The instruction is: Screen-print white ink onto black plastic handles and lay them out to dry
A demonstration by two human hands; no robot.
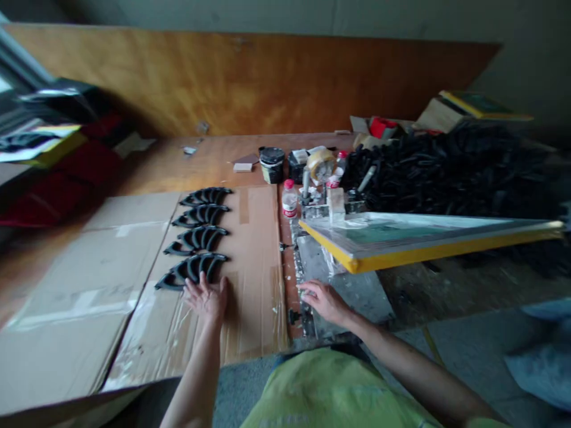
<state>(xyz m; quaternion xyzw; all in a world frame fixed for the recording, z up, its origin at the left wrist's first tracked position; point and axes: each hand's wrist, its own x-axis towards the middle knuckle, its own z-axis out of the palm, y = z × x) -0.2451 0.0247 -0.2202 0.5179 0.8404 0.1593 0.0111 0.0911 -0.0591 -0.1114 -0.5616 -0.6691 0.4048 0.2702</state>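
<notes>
Hands apart, both open: left hand (207,299) with fingertips touching the nearest of four curved black moulded pieces (193,268) in a row on brown corrugated cardboard (254,309); right hand (325,302) near a yellow-framed printing screen (401,249). Clear plastic bottle (289,201): label too small to read.

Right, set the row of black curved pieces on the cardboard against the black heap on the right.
The row of black curved pieces lies spaced out on cardboard, while the black heap sits on the wooden bench. The row has four separate pieces; the heap is tangled and overlapping. Both are black.
</notes>
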